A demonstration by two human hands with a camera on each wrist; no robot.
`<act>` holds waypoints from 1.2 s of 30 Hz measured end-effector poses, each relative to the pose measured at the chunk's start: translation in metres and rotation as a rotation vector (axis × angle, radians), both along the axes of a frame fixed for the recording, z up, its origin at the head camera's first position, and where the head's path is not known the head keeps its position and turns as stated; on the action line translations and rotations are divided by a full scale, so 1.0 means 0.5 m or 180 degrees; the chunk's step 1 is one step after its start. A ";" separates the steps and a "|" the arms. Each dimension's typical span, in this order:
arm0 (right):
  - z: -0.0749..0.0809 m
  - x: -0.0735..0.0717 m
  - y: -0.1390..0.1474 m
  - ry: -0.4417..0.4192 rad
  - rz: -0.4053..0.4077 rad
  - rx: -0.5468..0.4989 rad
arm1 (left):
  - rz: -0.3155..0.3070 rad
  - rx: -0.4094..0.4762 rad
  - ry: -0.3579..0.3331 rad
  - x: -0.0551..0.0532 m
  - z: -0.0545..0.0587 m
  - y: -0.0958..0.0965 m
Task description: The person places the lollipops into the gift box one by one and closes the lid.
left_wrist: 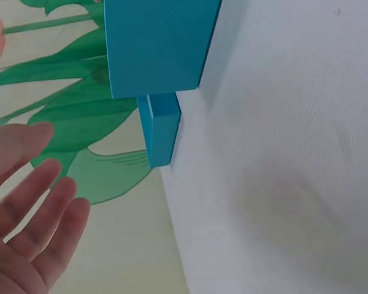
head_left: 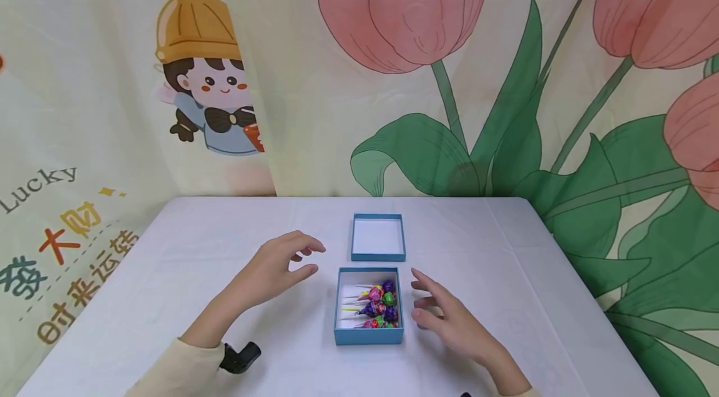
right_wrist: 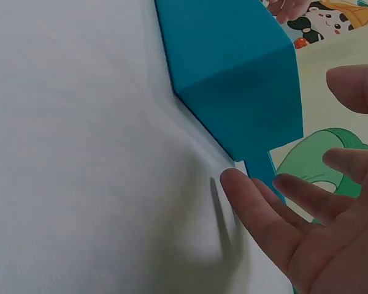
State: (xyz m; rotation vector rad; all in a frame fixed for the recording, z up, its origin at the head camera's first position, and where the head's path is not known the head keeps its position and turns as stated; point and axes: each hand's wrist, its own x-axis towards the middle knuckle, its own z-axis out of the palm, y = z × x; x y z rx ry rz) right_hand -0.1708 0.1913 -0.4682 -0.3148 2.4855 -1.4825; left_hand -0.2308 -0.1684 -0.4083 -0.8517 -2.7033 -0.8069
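A blue box (head_left: 369, 337) with a white inside stands on the table, with several lollipops (head_left: 379, 306) in bright wrappers lying in it, their sticks pointing left. Behind it lies the blue lid (head_left: 378, 257), its white inside facing up. To the left of the box my left hand (head_left: 283, 264) hovers with relaxed, slightly bent fingers and nothing in them. My right hand (head_left: 449, 319) is just right of the box, fingers spread loosely, also holding nothing. In the right wrist view, the box's blue side (right_wrist: 233, 79) shows close beyond my fingertips.
A white cloth covers the table (head_left: 477, 247). Behind it hangs a curtain (head_left: 303, 72) printed with tulips and a cartoon child. A black wrist strap piece (head_left: 241, 357) sits at my left sleeve.
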 end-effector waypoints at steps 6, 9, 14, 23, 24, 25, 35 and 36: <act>0.019 -0.039 0.026 0.0221 -0.0055 0.0305 | 0.0186 0.0272 -0.0097 -0.027 -0.011 -0.007; 0.029 -0.064 0.035 0.0353 -0.0032 0.0445 | 0.0277 0.0371 -0.0210 -0.043 -0.015 -0.005; 0.041 -0.113 0.039 0.0503 -0.0023 0.0651 | 0.0372 0.0562 -0.0385 -0.069 -0.018 -0.002; 0.032 -0.201 0.033 0.0562 -0.0125 0.0607 | 0.0431 0.0954 -0.0909 -0.114 -0.022 0.019; 0.028 -0.209 0.032 0.0547 -0.0151 0.0584 | 0.0441 0.0994 -0.0974 -0.120 -0.025 0.022; 0.024 -0.217 0.031 0.0528 -0.0172 0.0562 | 0.0454 0.1028 -0.1039 -0.124 -0.028 0.024; -0.005 -0.274 0.014 0.0133 -0.0408 0.0279 | 0.0482 0.1240 -0.1479 -0.166 -0.078 0.051; -0.007 -0.278 0.013 0.0106 -0.0423 0.0261 | 0.0492 0.1255 -0.1529 -0.168 -0.083 0.056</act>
